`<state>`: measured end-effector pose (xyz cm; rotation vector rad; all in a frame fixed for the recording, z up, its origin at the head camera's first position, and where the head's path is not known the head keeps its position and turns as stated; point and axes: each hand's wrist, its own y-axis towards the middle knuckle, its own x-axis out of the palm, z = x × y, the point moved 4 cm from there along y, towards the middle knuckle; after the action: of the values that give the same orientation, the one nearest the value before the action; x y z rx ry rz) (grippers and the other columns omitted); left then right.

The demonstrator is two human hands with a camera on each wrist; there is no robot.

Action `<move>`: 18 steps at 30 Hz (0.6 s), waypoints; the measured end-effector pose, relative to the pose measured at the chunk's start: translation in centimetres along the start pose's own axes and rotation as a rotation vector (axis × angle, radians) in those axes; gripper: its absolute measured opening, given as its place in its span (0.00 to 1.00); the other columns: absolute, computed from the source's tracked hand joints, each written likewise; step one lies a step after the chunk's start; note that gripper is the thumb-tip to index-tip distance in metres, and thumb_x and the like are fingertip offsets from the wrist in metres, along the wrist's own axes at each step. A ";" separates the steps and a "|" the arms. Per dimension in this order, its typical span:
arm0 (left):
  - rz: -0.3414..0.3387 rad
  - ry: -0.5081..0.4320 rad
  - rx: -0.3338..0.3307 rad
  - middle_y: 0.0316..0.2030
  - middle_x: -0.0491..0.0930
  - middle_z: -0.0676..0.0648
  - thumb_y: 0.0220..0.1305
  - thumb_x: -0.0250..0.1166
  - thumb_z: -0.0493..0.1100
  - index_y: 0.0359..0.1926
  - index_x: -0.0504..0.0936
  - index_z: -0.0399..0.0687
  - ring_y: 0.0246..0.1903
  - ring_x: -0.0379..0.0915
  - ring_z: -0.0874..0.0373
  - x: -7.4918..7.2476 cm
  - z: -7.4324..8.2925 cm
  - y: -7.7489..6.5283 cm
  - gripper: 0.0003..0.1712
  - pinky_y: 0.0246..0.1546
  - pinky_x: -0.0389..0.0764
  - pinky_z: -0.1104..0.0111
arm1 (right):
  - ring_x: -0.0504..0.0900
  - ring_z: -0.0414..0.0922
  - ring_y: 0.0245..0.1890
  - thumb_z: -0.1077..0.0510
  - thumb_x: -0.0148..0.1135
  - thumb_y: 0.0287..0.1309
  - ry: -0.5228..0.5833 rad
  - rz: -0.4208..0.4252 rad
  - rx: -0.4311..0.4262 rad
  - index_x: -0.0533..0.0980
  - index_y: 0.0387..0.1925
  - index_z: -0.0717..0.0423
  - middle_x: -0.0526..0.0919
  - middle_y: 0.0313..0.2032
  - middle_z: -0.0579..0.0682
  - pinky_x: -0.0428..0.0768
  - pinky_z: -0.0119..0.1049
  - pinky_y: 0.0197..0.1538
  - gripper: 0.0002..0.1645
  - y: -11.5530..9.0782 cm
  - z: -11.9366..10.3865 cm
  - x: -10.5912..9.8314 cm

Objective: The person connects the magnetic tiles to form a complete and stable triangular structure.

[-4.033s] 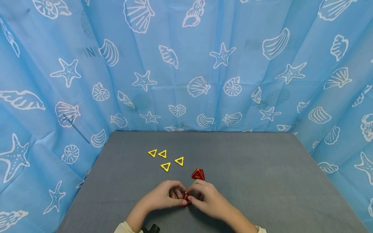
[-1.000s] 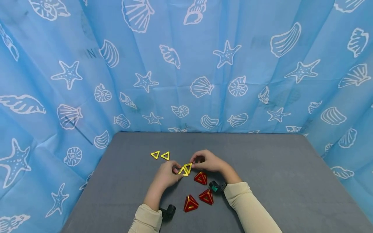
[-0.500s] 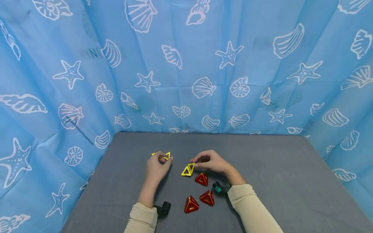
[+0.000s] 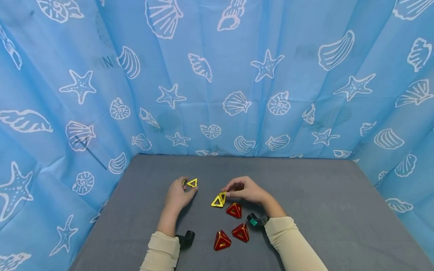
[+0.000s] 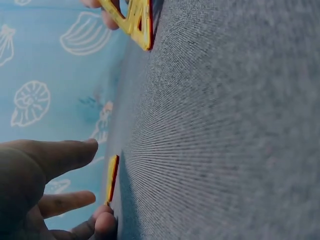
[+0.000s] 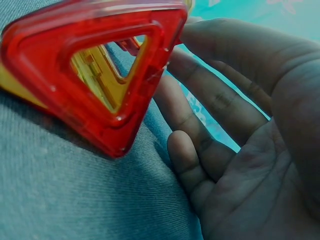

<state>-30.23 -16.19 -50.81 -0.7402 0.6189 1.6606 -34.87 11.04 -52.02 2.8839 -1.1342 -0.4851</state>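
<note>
Two yellow triangular magnetic tiles stand edge to edge near the middle of the table. My right hand pinches the right one between thumb and fingers; in the right wrist view a red pyramid hides those fingertips. Farther left, my left hand reaches low over the table, thumb and fingers apart around another yellow triangular tile. A sliver of a further yellow tile shows behind its fingers. In the left wrist view, a flat yellow tile lies just beyond the fingertips.
Three red pyramids built of triangular tiles sit in front of the right hand: one close by, one nearer the right wrist and one toward the front. A blue shell-print curtain surrounds the grey table.
Earlier both hands worked on a red pyramid, then on the yellow pair. The left hand has since let go of the pair and moved left to the other yellow tiles; the right hand stays.
</note>
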 end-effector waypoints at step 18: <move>-0.023 0.074 -0.042 0.38 0.83 0.48 0.66 0.76 0.45 0.43 0.87 0.47 0.35 0.78 0.54 0.2 -0.3 0.3 0.10 0.37 0.78 0.56 | 0.89 0.44 0.50 0.63 0.67 0.71 -0.024 -0.003 0.012 0.84 0.52 0.65 0.89 0.55 0.61 0.86 0.36 0.53 0.12 0.0 0.2 0.1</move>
<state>-30.53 -16.34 -51.21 -0.8393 0.6269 1.6352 -34.90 11.00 -52.20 2.8984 -1.1401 -0.5156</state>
